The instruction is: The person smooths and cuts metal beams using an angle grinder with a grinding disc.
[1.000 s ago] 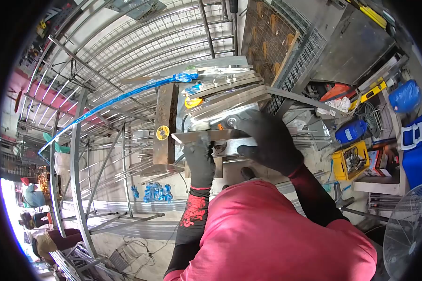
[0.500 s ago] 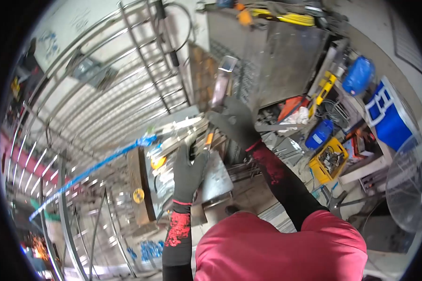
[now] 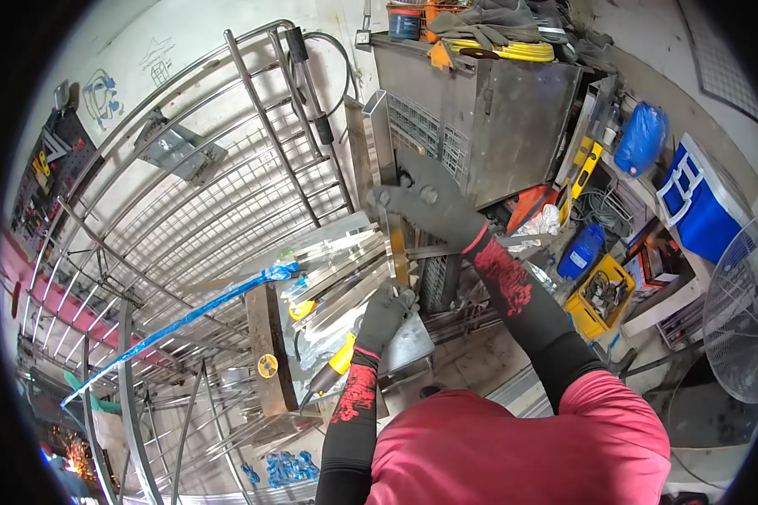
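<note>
Bright, even daylight; shadows are soft. Glare on the polished steel bars (image 3: 328,278). Strong fisheye distortion bends straight lines, with a black vignette at the edges. Centre is sharp; the periphery is soft.

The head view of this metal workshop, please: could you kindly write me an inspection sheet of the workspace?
Surface: small steel bench, partly covered by metal strips.
Job's things: square metal tube held upright.
Clutter: bundle of steel strips, rusty block, yellow crate.
Hands: left hand gloved, gripping the tube's lower end; right hand gloved, gripping it higher up.
Cables: coiled yellow hose on the metal cabinet.
Surroundings: steel gate frames, blue cooler, fan.
</note>
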`<state>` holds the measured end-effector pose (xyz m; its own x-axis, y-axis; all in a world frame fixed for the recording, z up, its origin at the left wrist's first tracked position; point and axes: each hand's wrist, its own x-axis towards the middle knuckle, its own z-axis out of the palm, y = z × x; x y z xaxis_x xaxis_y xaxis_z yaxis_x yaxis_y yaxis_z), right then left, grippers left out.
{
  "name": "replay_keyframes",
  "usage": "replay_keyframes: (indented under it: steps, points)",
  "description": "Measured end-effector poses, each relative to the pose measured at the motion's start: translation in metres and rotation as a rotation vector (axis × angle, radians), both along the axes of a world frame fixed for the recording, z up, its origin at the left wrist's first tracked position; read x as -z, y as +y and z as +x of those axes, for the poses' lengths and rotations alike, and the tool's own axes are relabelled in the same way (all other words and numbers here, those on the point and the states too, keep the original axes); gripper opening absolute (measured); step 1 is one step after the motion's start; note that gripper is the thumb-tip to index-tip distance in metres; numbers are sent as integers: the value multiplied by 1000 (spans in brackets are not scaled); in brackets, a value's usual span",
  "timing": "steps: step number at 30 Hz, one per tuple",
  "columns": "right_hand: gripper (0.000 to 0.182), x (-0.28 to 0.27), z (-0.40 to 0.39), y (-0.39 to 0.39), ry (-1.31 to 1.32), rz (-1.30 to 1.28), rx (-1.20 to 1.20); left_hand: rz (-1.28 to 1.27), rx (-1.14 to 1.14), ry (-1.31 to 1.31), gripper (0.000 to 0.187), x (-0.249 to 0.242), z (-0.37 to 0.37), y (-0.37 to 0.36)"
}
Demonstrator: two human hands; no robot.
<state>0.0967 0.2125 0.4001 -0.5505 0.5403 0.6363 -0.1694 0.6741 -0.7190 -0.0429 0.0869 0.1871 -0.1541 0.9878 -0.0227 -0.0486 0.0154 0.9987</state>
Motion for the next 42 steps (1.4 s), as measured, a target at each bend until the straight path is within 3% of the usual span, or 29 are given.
replay_keyframes:
  steps: [1, 3, 6, 8, 11, 15, 16, 18, 19, 21, 22, 25, 28, 30, 31, 33, 36, 42]
  points:
    - [35, -10, 0, -2, 24, -12, -13, 4, -5, -1, 15, 4, -1, -1]
    - [37, -17, -5, 4, 3, -84, -54, -12, 123, -317, 26, 13, -2, -4]
    - [39, -16, -15, 14, 44, -14, -10, 42, 296, -454, 29, 20, -11, -9]
    - [40, -25, -20, 9, 206, 49, -45, 29, 296, -441, 32, 21, -14, -15]
    - [39, -37, -19, 13, 64, 46, 6, 12, 322, -439, 37, 24, -20, -18]
    - [40, -40, -25, 14, 95, 39, -17, -11, 339, -440, 39, 18, -19, -28]
    - [40, -40, -26, 13, 148, -55, -123, -9, 334, -438, 39, 11, -13, -31]
    - [35, -43, -25, 11, 184, -150, -192, -10, 46, -231, 26, -3, 4, -32]
    - [35, -43, -23, 13, 186, -148, -196, -8, 43, -229, 26, -3, 6, -30]
    - [33, -43, -20, 16, 150, -169, -268, 16, -259, 209, 14, -1, 10, -26]
    - [33, -43, -21, 15, 151, -167, -269, 133, -390, 330, 22, 1, 11, -21]
    - [35, -41, -22, 15, 185, -321, -364, 5, -452, 336, 29, 3, 8, -22]
    - [41, -40, -18, 17, 137, -268, -399, -17, -423, 493, 36, -7, 12, -29]
    - [46, -39, -17, 14, 68, -15, -298, 3, -427, 475, 36, -2, 16, -29]
    - [46, -40, -18, 12, 69, -14, -298, 22, -431, 453, 36, -4, 19, -29]
    - [47, -43, -22, 10, 134, -242, -422, 10, -414, 439, 36, -8, 19, -33]
    - [46, -44, -24, 12, 140, -341, -490, 6, -399, 438, 35, -7, 16, -36]
    - [47, -46, -26, 7, 84, -276, -392, 37, -396, 482, 37, -6, 14, -37]
